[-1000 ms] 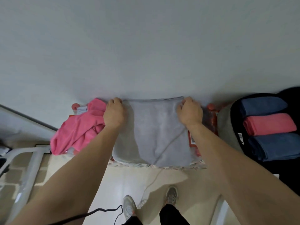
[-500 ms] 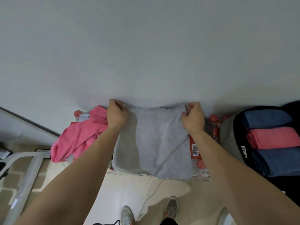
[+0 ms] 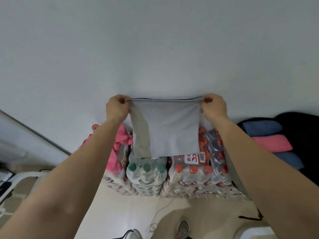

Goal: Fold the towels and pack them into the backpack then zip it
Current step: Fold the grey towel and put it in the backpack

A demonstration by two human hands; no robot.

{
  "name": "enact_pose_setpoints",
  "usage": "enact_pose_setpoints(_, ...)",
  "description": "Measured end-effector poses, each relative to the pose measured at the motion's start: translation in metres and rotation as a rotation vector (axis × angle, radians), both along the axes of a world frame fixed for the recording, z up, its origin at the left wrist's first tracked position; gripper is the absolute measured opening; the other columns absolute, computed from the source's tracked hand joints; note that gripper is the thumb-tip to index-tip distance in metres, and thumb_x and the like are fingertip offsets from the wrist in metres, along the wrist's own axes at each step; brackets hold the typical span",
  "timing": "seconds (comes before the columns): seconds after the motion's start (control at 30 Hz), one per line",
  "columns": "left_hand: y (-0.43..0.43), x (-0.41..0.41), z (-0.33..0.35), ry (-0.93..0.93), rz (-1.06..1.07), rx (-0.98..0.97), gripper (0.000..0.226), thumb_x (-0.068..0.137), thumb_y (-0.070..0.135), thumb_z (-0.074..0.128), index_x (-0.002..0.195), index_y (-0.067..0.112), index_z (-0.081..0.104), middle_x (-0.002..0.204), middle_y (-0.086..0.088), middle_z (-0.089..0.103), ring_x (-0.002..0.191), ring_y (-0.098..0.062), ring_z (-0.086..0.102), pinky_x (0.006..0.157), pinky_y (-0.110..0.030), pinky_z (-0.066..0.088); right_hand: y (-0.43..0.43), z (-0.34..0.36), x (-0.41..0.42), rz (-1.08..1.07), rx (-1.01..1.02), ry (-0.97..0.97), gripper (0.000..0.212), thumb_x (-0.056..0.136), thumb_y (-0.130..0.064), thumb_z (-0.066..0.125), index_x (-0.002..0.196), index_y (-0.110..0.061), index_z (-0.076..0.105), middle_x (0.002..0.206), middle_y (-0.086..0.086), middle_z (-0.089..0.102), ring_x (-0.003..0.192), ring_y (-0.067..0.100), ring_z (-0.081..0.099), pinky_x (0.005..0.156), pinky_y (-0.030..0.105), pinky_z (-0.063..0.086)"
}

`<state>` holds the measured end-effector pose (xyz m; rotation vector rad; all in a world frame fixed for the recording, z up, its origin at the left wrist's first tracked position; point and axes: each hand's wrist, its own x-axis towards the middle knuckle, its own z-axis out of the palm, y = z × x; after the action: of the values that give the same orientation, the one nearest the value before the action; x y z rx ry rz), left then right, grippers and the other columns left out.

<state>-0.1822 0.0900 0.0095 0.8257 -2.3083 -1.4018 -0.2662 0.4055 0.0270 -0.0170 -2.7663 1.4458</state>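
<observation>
Head view only. My left hand (image 3: 117, 107) and right hand (image 3: 213, 106) were both closed, each pinching a top corner of the grey towel (image 3: 165, 131). It was stretched flat between them in front of the wall (image 3: 155, 49), and its top edge showed more than one layer. It hung down over the shrink-wrapped bottle packs (image 3: 172, 173) (couldn't tell if the bottom edge touched them).

The backpack (image 3: 303, 119) lay open at far right, beside the packs. Three folded towels sat in it in a row: blue towel (image 3: 262, 126), folded pink towel (image 3: 271, 143), and another blue one (image 3: 286, 161).

The loose pink towel (image 3: 120, 140) lay crumpled on the packs to the left, partly behind my left arm.

My read on progress: three packed and the grey one mid-fold. Left to do were finishing and packing the grey, folding and packing the loose pink, then zipping.
</observation>
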Motion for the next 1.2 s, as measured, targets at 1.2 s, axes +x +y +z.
enact_pose_setpoints(1.2, 0.045, 0.060, -0.100, -0.224, -0.024, 0.050, 0.005, 0.083, 0.016, 0.071, 0.088, 0.016, 0.071, 0.082, 0.005, 0.072, 0.080, -0.015, 0.069, 0.076, -0.032, 0.059, 0.034, -0.101, 0.041, 0.079, 0.017, -0.374, 0.027, 0.092, -0.003, 0.059, 0.081, -0.024, 0.071, 0.098, 0.000, 0.070, 0.077, 0.018, 0.067, 0.074, 0.033, 0.059)
